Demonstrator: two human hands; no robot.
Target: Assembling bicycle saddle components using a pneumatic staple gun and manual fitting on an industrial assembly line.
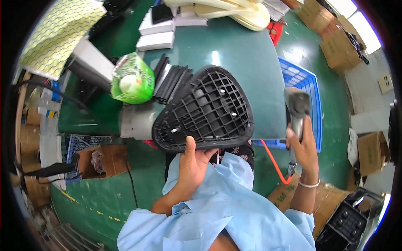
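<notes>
Left grip point(192, 169) clasps black ribbed panel point(202, 119) by near rim, at edge of worktop point(261, 79). Right grip point(306, 146) wraps gray hand tool point(298, 104), apart from panel. Bright metal pieces point(233, 114) already among ribs; work seems part-way, remainder unclear.

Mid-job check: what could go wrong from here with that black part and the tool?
The black lattice part overhangs the near edge of the table, so it could tip if the left hand eased off. That hand, at the part's rim, might be hurt if the gun-shaped tool in the right hand came close. The orange hose loops low and might snag.
</notes>
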